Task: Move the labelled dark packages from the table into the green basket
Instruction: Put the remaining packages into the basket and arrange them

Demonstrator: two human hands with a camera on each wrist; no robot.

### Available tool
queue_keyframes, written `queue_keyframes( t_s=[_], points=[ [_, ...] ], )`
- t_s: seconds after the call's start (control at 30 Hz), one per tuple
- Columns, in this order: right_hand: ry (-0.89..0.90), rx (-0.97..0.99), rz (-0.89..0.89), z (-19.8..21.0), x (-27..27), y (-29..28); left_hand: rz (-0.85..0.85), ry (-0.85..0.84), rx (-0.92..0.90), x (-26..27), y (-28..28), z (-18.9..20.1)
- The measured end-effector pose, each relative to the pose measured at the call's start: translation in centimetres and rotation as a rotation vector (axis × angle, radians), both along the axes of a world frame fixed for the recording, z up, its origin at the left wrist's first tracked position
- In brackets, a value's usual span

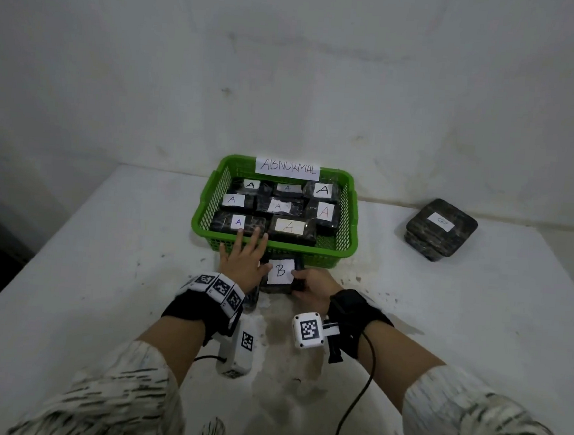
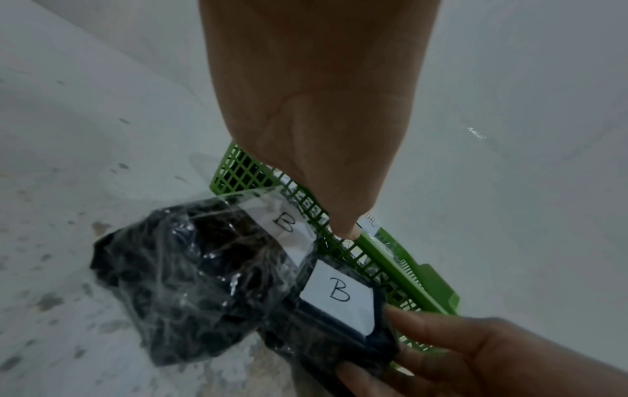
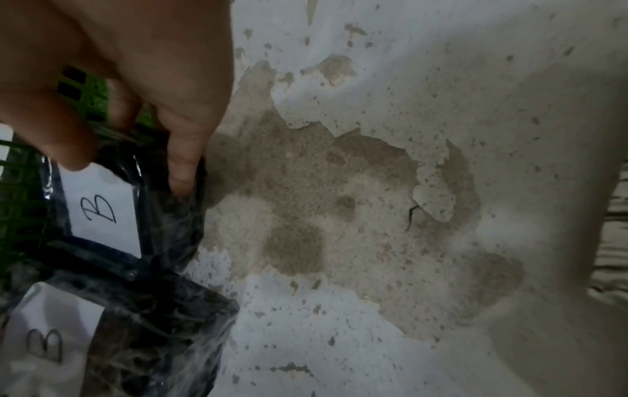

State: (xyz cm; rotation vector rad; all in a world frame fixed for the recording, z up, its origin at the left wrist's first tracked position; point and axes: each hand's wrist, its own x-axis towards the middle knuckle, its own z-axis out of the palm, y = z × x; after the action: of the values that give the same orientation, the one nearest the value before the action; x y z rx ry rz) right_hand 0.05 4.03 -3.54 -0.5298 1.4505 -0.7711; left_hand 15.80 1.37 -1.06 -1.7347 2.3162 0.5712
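Observation:
The green basket (image 1: 310, 251) stands mid-table and holds several dark packages labelled A (image 1: 288, 227). Just in front of it lies a dark package labelled B (image 1: 279, 273), (image 2: 336, 317), (image 3: 98, 209). My right hand (image 1: 296, 281), (image 2: 475, 357) grips its right edge, with the fingers (image 3: 183, 161) curled over it. My left hand (image 1: 245, 248), (image 2: 316, 107) is open and spread flat, its fingertips reaching over the basket's front rim onto the front-left A package (image 1: 237, 222). A second B package (image 2: 190, 268), (image 3: 142, 335) lies under my left wrist, mostly hidden in the head view.
A stack of dark packages (image 1: 441, 229) with a white label sits at the table's right back. A paper sign reading ABNORMAL (image 1: 288, 167) hangs on the basket's far wall. The white table (image 1: 102, 271) has worn, chipped paint near me. A wall rises behind.

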Motion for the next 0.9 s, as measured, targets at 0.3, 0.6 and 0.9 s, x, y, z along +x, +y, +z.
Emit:
queue_keyframes(
  t_s=[0.3,0.6,0.9],
  points=[
    [0.602,0.033,0.031,-0.2,-6.5,0.6,0.028,0.089,0.065,-5.4,-0.1,2.4],
    [1.25,-0.163,0.045,1.5,-17.2,0.9,0.032,0.326,-0.09,-18.5,-0.6,2.0],
    [1.004,0.012,-0.202,2.1,-26.2,-2.7,0.368,0.384,-0.162,-23.3,-3.2,0.7]
  ],
)
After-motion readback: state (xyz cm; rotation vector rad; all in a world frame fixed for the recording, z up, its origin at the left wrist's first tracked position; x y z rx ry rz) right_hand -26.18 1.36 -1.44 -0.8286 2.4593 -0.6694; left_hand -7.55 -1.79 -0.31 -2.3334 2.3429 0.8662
